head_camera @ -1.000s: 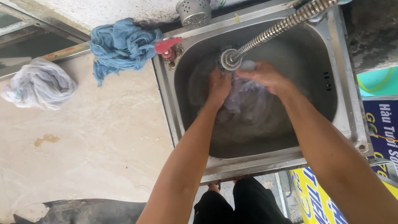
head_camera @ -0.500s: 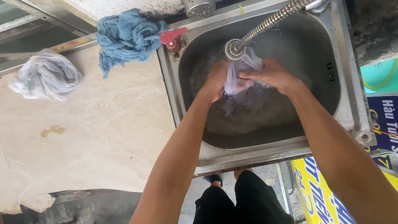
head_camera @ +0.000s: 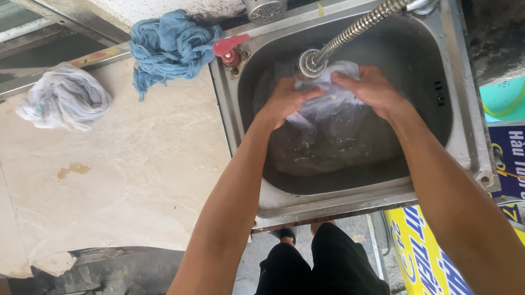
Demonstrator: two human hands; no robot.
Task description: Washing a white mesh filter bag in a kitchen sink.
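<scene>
Both hands working in steel sink [head_camera: 463,119]. Left hand [head_camera: 285,100] and right hand [head_camera: 373,88] gripping wet pale cloth [head_camera: 330,109], fingers curled shut on it from both sides. Cloth sitting w/ top just under flexible metal hose head [head_camera: 311,63]. Blue rag [head_camera: 171,46] lying on desk [head_camera: 106,168] left of sink, white bundle [head_camera: 65,98] further left. Red tap handle [head_camera: 230,45] at sink corner.

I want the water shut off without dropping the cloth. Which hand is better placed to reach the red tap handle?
Probably the left hand: it grips the pale cloth on the side nearer the red tap handle. The right hand is farther off, beyond the hose.
</scene>
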